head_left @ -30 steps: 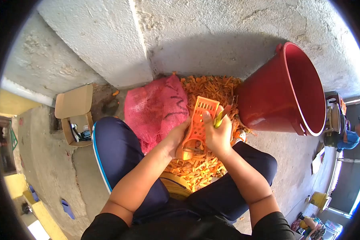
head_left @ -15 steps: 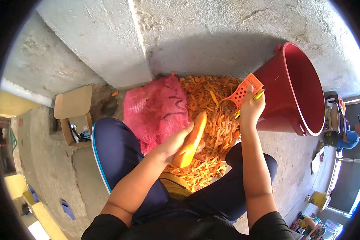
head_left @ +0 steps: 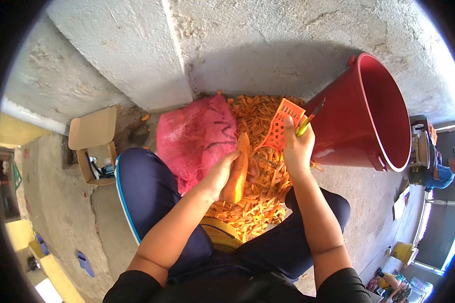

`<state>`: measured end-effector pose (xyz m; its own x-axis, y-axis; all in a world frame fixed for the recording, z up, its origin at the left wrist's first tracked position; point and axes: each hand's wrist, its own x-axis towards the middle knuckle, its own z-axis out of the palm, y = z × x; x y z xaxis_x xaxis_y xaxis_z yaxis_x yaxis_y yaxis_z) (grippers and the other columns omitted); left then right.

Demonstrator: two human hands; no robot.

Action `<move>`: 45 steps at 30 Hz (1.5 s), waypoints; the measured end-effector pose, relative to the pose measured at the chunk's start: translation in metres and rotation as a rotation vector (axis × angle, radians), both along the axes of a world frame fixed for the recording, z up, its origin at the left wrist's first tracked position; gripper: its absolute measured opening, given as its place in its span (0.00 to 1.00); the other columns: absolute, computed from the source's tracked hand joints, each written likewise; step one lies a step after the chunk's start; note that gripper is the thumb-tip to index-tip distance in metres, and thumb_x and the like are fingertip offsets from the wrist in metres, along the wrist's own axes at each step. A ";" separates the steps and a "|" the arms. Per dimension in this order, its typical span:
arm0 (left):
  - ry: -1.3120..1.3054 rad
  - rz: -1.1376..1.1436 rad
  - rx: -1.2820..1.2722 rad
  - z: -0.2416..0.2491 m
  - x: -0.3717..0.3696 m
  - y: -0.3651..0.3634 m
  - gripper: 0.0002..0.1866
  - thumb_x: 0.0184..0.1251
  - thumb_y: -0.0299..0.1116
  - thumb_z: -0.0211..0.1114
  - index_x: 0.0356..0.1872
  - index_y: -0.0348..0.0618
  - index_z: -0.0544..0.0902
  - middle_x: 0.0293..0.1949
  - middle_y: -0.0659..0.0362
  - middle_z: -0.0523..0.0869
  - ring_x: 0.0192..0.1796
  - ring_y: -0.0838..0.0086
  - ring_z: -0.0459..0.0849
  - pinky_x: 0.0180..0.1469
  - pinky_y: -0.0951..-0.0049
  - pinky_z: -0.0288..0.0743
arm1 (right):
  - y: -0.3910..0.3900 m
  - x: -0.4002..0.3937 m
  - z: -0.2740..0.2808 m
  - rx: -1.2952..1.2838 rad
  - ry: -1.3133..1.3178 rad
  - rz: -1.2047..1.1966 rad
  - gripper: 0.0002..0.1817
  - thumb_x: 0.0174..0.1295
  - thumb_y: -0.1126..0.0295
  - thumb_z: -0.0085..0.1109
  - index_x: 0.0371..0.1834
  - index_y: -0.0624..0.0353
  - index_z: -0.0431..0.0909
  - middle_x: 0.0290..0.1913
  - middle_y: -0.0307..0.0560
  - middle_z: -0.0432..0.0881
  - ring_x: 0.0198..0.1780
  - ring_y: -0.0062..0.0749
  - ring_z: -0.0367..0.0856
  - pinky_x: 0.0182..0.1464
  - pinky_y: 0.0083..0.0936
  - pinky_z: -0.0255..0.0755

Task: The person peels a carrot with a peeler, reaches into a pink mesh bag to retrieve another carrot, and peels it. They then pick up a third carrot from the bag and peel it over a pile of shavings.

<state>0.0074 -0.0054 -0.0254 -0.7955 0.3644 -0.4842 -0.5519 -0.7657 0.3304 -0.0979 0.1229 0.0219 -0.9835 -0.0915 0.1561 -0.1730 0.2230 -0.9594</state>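
Note:
A thick peeled carrot [head_left: 238, 171] is in my left hand [head_left: 223, 177], whose fingers wrap round its left side. The carrot stands nearly upright in the view, above a heap of orange peelings [head_left: 268, 174]. To its right, my right hand [head_left: 298, 151] is closed around an orange plastic peeler [head_left: 283, 121] with slots and round holes. The same hand also grips a small knife [head_left: 303, 127] with a yellow-green handle, its dark tip pointing up right. The peeler's curved end comes close to the carrot.
A pink mesh sack [head_left: 197, 139] lies left of the peelings. On the right a big red tub [head_left: 341, 118] leans on its side by the wall. An open cardboard box [head_left: 93, 151] holds small items. A person [head_left: 442, 174] is far right; a blue slipper [head_left: 85, 264] lies on the floor.
My right hand has moved left with the peeler and knife, nearer to the carrot. The carrot has shifted slightly up and left and stands more upright.

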 end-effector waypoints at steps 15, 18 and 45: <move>0.005 0.146 -0.013 0.007 -0.009 0.005 0.19 0.67 0.42 0.37 0.51 0.45 0.69 0.44 0.57 0.77 0.44 0.71 0.78 0.45 0.69 0.73 | -0.017 0.051 0.008 -0.053 -0.114 0.336 0.08 0.58 0.72 0.49 0.38 0.64 0.71 0.28 0.47 0.78 0.29 0.24 0.74 0.34 0.21 0.68; -0.034 0.135 -0.113 0.012 -0.009 0.009 0.18 0.67 0.41 0.39 0.49 0.43 0.70 0.42 0.57 0.78 0.40 0.73 0.79 0.41 0.72 0.74 | -0.017 0.053 0.009 0.041 -0.088 0.329 0.07 0.58 0.71 0.50 0.34 0.64 0.70 0.24 0.49 0.76 0.26 0.24 0.73 0.31 0.22 0.67; -0.109 0.130 -0.118 -0.004 -0.009 0.006 0.21 0.65 0.51 0.41 0.45 0.46 0.70 0.35 0.57 0.78 0.33 0.73 0.79 0.26 0.69 0.76 | -0.010 0.017 0.012 -0.113 -0.062 0.264 0.06 0.57 0.70 0.50 0.34 0.61 0.71 0.25 0.35 0.72 0.26 0.18 0.66 0.29 0.18 0.64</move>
